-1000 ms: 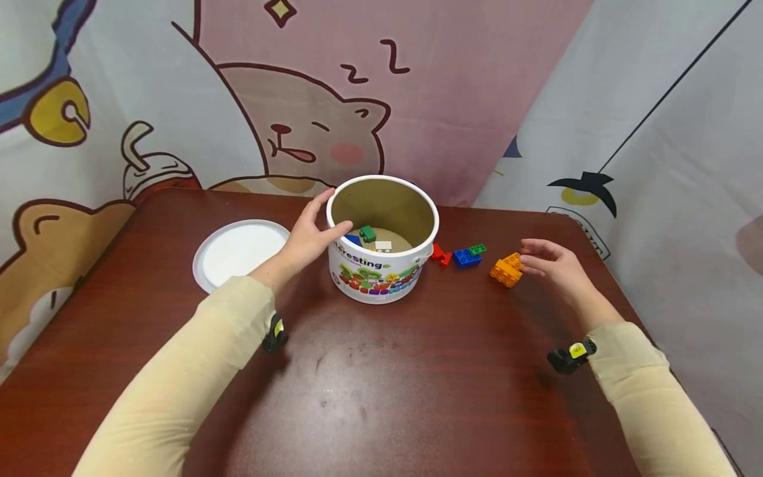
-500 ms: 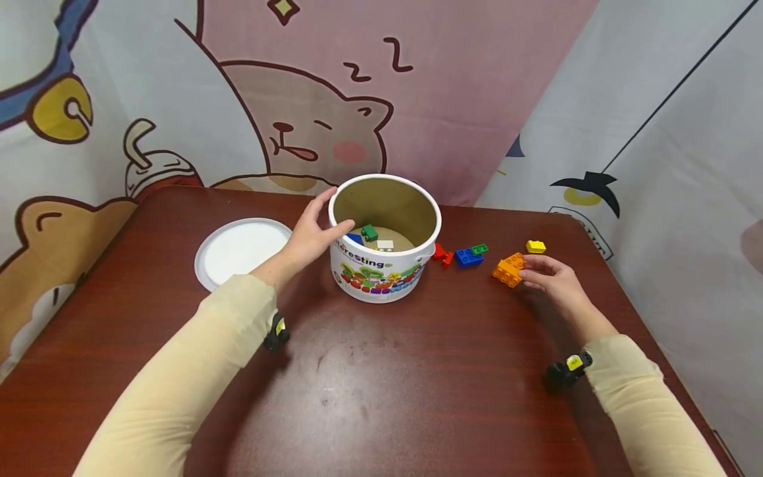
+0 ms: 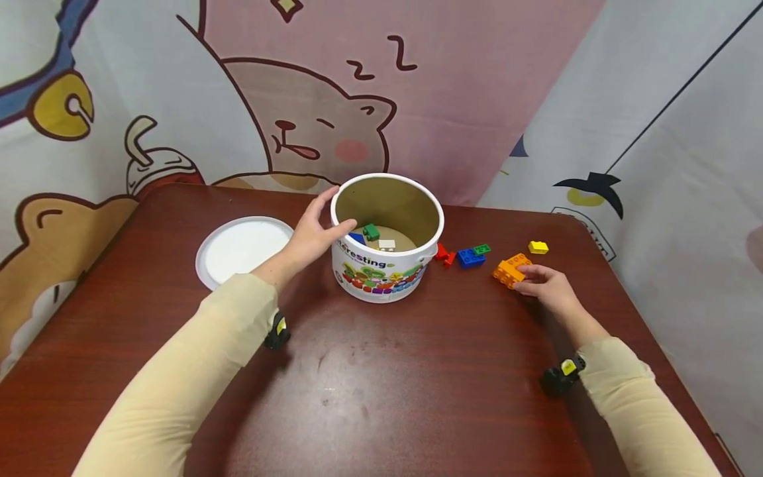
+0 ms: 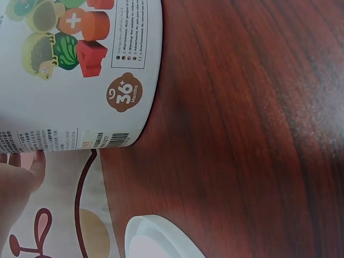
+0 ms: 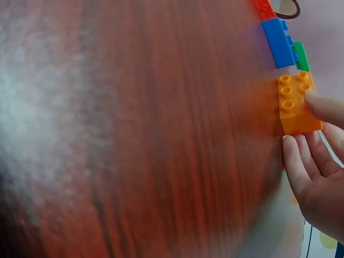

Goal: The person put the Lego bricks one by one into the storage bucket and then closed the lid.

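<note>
My left hand (image 3: 308,240) grips the near-left wall of a white printed bucket (image 3: 381,278), its thumb over the rim. In the left wrist view, the fingers (image 4: 37,169) of that hand show beyond the bucket's side. Inside the bucket lie a green brick (image 3: 371,232), a white brick (image 3: 387,245) and a blue brick (image 3: 357,238). My right hand (image 3: 551,291) pinches the right end of the joined orange toy bricks (image 3: 508,271). In the right wrist view, one finger lies over the studded top of an orange brick (image 5: 293,115), and the thumb is at its end.
Red bricks (image 3: 444,255) and a blue brick (image 3: 469,258) with a green brick (image 3: 481,249) lie between bucket and right hand. A yellow brick (image 3: 538,247) sits behind that hand. The white lid (image 3: 244,252) lies left of the bucket. A printed cloth (image 3: 465,99) hangs behind the table.
My right hand has moved left and nearer to me, onto the orange bricks. The yellow brick, hidden one second ago, now shows behind it. The left hand stays on the bucket.
</note>
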Available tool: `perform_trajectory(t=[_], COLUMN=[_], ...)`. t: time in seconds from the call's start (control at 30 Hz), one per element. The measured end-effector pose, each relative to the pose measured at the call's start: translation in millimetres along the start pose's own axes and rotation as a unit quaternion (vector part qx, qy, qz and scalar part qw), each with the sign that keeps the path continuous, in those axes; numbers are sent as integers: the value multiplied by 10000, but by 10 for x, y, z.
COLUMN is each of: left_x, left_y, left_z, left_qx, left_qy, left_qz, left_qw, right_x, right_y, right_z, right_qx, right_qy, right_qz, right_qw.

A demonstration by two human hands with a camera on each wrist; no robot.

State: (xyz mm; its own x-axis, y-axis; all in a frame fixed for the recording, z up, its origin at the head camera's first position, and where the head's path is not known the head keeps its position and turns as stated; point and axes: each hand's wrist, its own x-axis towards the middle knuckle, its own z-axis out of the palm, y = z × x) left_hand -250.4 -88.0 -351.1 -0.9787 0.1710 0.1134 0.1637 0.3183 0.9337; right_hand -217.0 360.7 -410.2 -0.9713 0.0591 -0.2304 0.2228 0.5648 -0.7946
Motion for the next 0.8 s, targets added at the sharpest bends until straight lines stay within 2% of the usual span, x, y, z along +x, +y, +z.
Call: perform_trajectory(t=[0.1,0.23,0.4,0.5,0.6,0.8], left_x=[8,2,-6,0,1,-9], left_y=[1,14,20,12,9,17], left_z=[4,4,5,8,9,8], left_qx=[-9,-2,-24,-40,-24,-3], left_qy=[-1,1,-10,0,8,-12], left_qz=[-7,-13,-5,12,27,-21], left_qw=[10000,10000,10000,10000,10000,10000], right_x=[-6,-7,-24,-51,-76,-91], right_y=[-15,-32,-62,-109,-180,-326], right_z=[19,22,4,-19,-44,-95], right_qx=[-301,-447,-186,276,517,606], right_qy=[18,42,39,-66,-134,-147], right_qz=[81,123,111,157,166,-151], right_qw=[9995,9989,9998,9995,9984,9979])
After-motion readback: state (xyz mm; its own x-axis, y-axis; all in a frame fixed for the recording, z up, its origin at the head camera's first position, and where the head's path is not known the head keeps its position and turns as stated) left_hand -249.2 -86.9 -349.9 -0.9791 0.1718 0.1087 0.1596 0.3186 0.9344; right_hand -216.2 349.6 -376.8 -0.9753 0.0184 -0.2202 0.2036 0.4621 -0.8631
